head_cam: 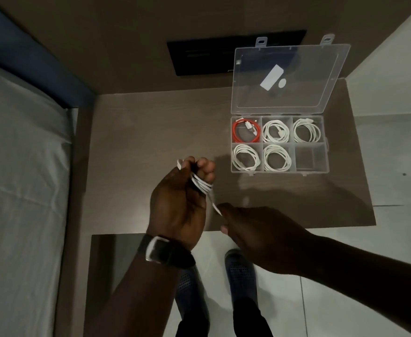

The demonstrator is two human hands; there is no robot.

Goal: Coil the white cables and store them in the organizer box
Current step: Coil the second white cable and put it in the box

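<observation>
We see the bed [22, 166] filling the space far left of the organizer box, and the brown worktop [151, 132] carrying the organizer box [326, 152] toward its right end. The box's clear lid [321, 69] stands open behind the compartments, with a white label [271, 77] on it. Inside the box, the back row holds a red cable [238, 137] at the left, then a coiled white cable in the middle compartment [275, 131] and another at the right [307, 130]. The front row holds white coils at the left [245, 157] and in the middle [277, 157], while the front right compartment [310, 158] has no cable in it. Left of the box and nearer us, our left hand [179, 205], a watch [159, 250] on its wrist, has its grip clenched around several loops of the loose white cable [202, 184]. Below the box, our right hand [255, 229] has its grip pinched on that cable's free end, which runs taut between the two hands above the worktop's near edge.
</observation>
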